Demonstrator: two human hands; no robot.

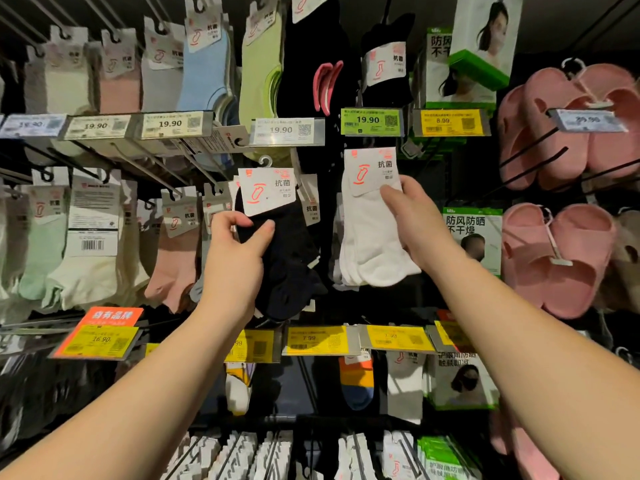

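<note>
Socks in both my hands.
My left hand [239, 251] grips the black pack [287, 258]; my right hand [417, 223] pinches the white pack [372, 237], both at the rack [166, 168].

dark shop rack [149, 171], hanging socks [173, 265], yellow price tags [317, 339], pink slippers [561, 258] right.

Left hand [239, 252] and right hand [417, 221] reach forward, both pinching.

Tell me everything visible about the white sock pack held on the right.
The white sock pack is a stack of several soft knit ankle socks, toes down-right, banded at the cuff by a white card label with an orange-red sock outline and printed characters. The right hand pinches it at the label's lower corner.
</note>
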